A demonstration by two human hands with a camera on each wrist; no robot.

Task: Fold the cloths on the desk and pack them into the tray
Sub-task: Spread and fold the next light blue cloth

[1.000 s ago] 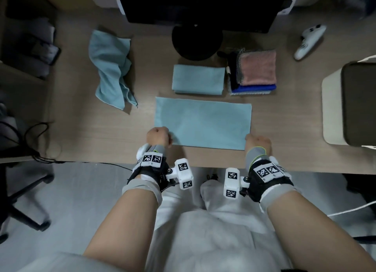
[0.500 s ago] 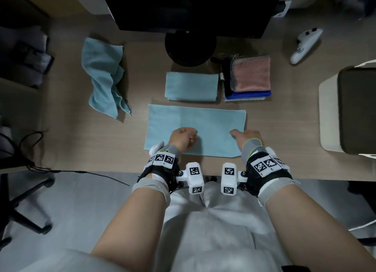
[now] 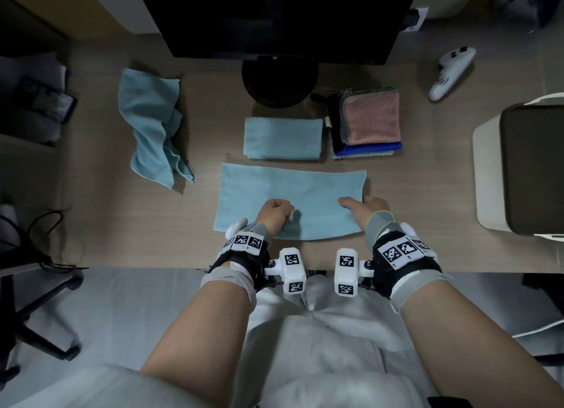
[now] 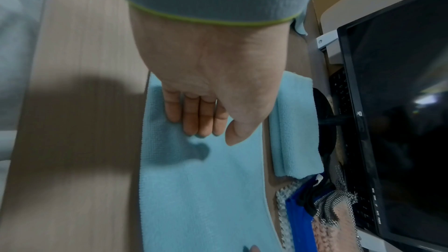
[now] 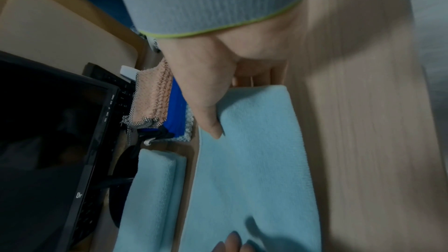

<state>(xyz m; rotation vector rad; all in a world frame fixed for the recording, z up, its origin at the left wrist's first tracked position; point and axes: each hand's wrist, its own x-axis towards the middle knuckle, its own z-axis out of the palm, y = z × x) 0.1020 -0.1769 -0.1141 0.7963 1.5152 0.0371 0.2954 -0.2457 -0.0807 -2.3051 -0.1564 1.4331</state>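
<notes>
A light blue cloth (image 3: 290, 191), folded into a long rectangle, lies flat on the desk in front of me. My left hand (image 3: 274, 212) rests on its middle near the front edge, fingers (image 4: 196, 118) curled under and holding nothing. My right hand (image 3: 363, 204) pinches the cloth's right end, thumb (image 5: 211, 122) on top and fingers tucked below the edge. A cream tray (image 3: 485, 176) with a dark inside stands at the right. A crumpled light blue cloth (image 3: 152, 127) lies at the left.
Behind the flat cloth sit a folded light blue cloth (image 3: 283, 137) and a stack of folded cloths (image 3: 370, 118) with a pink one on top. The monitor (image 3: 274, 17) and its round base (image 3: 279, 81) stand behind them. A white controller (image 3: 451, 72) lies back right.
My left hand left the cloth's front left corner and slid right to its middle. My right hand moved from the front right corner up onto the right end.
</notes>
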